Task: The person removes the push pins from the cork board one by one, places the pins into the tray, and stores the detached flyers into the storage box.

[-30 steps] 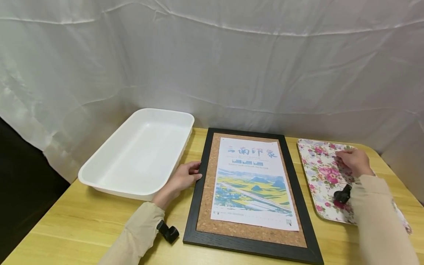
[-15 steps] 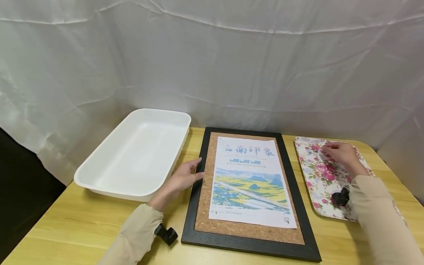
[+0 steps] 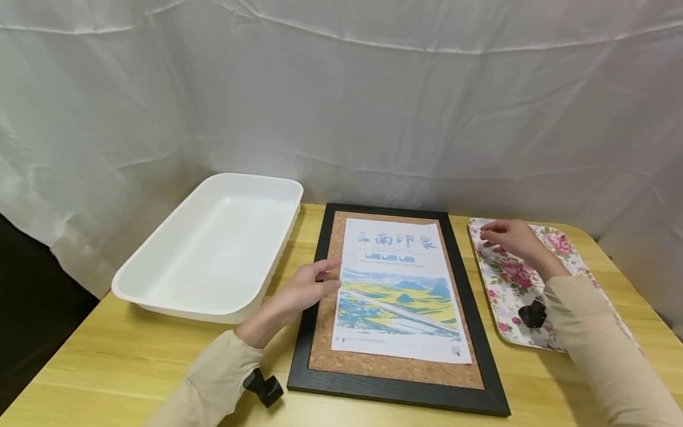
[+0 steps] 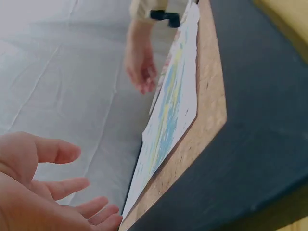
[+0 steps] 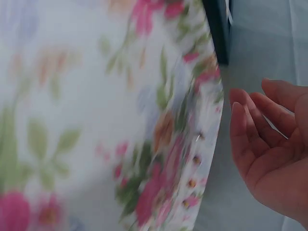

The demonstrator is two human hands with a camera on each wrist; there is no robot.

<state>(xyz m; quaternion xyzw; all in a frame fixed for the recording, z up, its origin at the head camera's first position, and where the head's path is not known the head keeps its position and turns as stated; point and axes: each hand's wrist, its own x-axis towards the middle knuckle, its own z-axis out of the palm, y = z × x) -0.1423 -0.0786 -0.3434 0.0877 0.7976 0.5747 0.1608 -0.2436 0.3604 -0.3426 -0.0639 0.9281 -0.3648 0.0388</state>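
A black-framed cork board [image 3: 395,391] lies flat on the wooden table, with a printed landscape poster [image 3: 397,290] on it. My left hand [image 3: 320,279] is open over the board's left side, its straight fingers reaching the poster's left edge. In the left wrist view that left hand [image 4: 43,192] shows a spread palm above the poster [image 4: 168,110]. My right hand [image 3: 493,232] hovers over the far left corner of a floral tray [image 3: 512,308]. In the right wrist view the right hand [image 5: 269,154] has loosely curled fingers with nothing seen in them, beside the floral tray [image 5: 96,120].
A deep white plastic tray [image 3: 213,249] stands at the left, close to the board. White cloth hangs behind the table. Bare table [image 3: 107,356] shows at the front left, and the table edge runs near the floral tray's right side.
My left hand slid right from the black frame's edge onto the cork, up to the poster. My right hand moved from the tray's middle toward its far left corner.
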